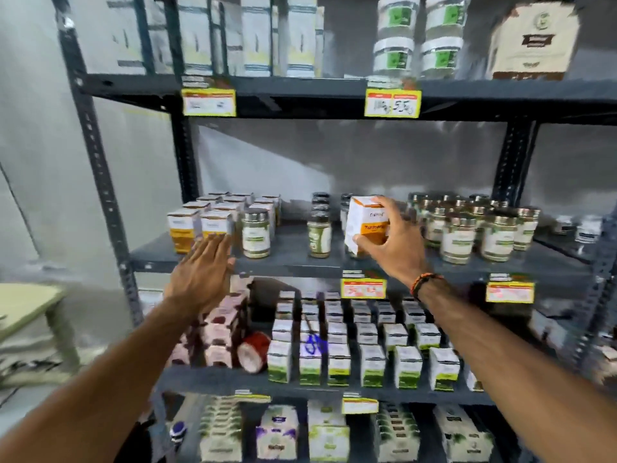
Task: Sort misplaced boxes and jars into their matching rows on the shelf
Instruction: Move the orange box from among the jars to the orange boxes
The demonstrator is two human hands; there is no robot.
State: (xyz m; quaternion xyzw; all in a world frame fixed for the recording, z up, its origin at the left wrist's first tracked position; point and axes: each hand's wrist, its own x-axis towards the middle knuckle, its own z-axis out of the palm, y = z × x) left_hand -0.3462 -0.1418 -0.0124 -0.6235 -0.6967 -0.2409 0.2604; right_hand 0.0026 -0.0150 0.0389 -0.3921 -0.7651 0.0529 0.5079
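Note:
My right hand (395,243) grips a white and orange turmeric box (367,222), tilted, above the middle shelf (293,259) among the jars. The matching white and orange boxes (207,218) stand in rows at the shelf's left end. My left hand (202,272) is flat and open, fingers together, just in front of those boxes at the shelf edge. One jar with a silver lid (255,232) stands right beside the orange boxes. Two dark-lidded jar rows (319,228) are mid-shelf, and a cluster of silver-lidded jars (474,225) fills the right.
The shelf below holds rows of white and green boxes (364,349), pink boxes (217,332) and a red tape roll (253,350). The top shelf carries tall white boxes (253,35), stacked jars (420,35) and a brown and cream box (534,41). A table (23,309) stands at left.

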